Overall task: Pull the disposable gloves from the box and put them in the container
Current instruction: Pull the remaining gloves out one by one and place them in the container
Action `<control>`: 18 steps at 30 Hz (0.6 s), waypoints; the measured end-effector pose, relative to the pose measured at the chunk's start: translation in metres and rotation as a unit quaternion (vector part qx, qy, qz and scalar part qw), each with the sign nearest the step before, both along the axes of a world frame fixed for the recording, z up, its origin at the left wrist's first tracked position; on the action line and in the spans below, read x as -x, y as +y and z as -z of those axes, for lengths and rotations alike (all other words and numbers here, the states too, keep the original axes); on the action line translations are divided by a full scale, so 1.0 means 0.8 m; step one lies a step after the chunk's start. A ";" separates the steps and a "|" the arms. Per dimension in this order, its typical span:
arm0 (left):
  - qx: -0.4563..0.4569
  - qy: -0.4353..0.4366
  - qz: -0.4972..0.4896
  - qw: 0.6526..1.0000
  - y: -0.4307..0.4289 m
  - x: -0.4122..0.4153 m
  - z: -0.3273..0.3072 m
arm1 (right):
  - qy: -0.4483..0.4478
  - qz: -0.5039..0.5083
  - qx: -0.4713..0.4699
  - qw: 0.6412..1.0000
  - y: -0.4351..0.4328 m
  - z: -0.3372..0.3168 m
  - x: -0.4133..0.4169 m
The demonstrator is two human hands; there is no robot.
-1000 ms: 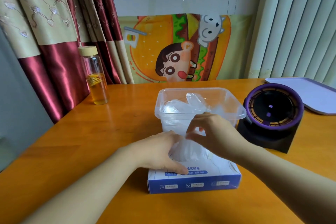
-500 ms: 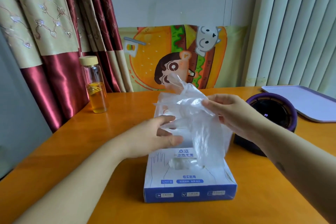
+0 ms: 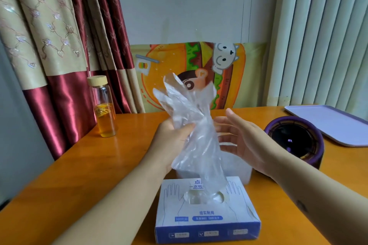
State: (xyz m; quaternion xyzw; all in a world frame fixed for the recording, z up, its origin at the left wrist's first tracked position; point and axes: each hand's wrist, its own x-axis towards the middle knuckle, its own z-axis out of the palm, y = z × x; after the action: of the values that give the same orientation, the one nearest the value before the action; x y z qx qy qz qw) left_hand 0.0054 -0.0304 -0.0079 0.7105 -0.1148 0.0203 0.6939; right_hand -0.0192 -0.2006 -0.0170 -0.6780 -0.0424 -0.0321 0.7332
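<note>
Head view: the left hand (image 3: 175, 135) grips a clear glove (image 3: 191, 117) upright above the box (image 3: 207, 219), the glove's lower end reaching the box's opening. The right hand (image 3: 245, 141) is spread flat, fingers straight, just beside the glove at 3 o'clock. The container (image 3: 239, 169) sits at the box's 12 o'clock on the table (image 3: 99, 185).

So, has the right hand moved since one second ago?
Yes: the right hand rose away from the glove box, and it no longer pinches the glove.

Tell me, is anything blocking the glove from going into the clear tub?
Nothing visible does. The left hand holds the disposable glove just over the container; only its lower end reaches the glove box slot.
</note>
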 end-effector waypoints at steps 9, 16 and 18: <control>0.053 0.030 -0.070 0.996 -0.009 -0.013 0.006 | -0.205 0.067 0.320 0.922 0.021 0.012 0.024; 0.107 0.066 -0.062 0.990 0.000 -0.024 0.010 | -0.187 0.183 0.196 0.945 0.018 0.008 -0.009; 0.079 0.067 -0.075 0.992 0.006 -0.024 0.010 | -0.140 0.186 0.097 0.968 0.016 0.000 -0.019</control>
State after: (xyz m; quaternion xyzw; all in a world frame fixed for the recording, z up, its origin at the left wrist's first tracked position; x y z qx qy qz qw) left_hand 0.0250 -0.0259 -0.0158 0.6602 -0.0127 0.0331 0.7503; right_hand -0.0040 -0.1880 -0.0167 -0.7303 -0.0208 -0.2586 0.6319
